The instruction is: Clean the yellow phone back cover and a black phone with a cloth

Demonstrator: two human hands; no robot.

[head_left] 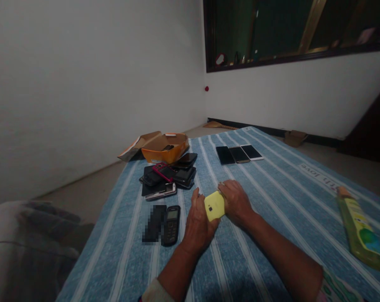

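Observation:
Between my two hands is a phone with a bright yellow back (214,206), its back and small dark camera turned toward me. My left hand (200,224) grips its left edge, thumb along the lower side. On the other side my right hand (237,202) has its fingers closed around the upper right edge. Left of my left hand lies a black keypad phone (171,225), face up. Beside it a dark item (154,224) is blurred out by pixels. Farther off is a heap of phones (168,176), one with a pink rim.
An open orange cardboard box (166,153) stands behind the heap. Three flat phones (239,154) lie side by side at the far right. A bottle of yellow-green liquid (361,230) lies near the right edge of the blue striped cloth (271,201). Grey fabric (29,247) is at lower left.

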